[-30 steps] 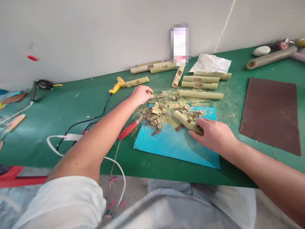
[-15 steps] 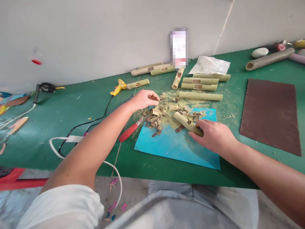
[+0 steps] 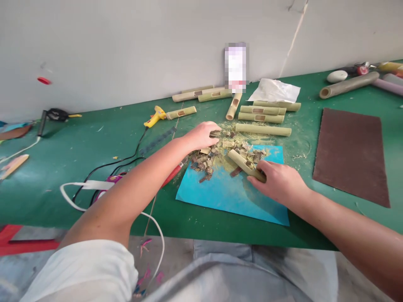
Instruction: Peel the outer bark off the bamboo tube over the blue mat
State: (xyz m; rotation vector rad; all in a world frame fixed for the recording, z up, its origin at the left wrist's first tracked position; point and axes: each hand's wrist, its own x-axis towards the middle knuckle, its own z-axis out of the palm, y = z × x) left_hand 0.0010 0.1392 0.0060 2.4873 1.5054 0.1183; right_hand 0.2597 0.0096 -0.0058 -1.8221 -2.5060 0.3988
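Observation:
My right hand (image 3: 278, 180) is closed round the near end of a short bamboo tube (image 3: 239, 160), which lies slantwise over the blue sheet (image 3: 226, 195). Curved over the left part of a heap of bamboo chips (image 3: 206, 161), my left hand (image 3: 206, 135) has its thumb and fingers apart. A few chips show between those fingertips; whether they are touched I cannot tell. Below my left forearm, the red-handled knife (image 3: 173, 174) is partly hidden. Pale green sawdust (image 3: 228, 161) is spread around the tube and the chips.
Several notched bamboo tubes (image 3: 261, 118) lie behind the heap, beside white paper (image 3: 273, 91). A yellow glue gun (image 3: 155, 117) with a black cord is at left. A brown sheet (image 3: 349, 155) lies at right. A blurred-out phone (image 3: 235, 67) leans on the wall.
My left hand has moved right over the chips, and its fingers have spread wider. My forearm now covers much of the red knife. My right hand keeps its hold on the tube.

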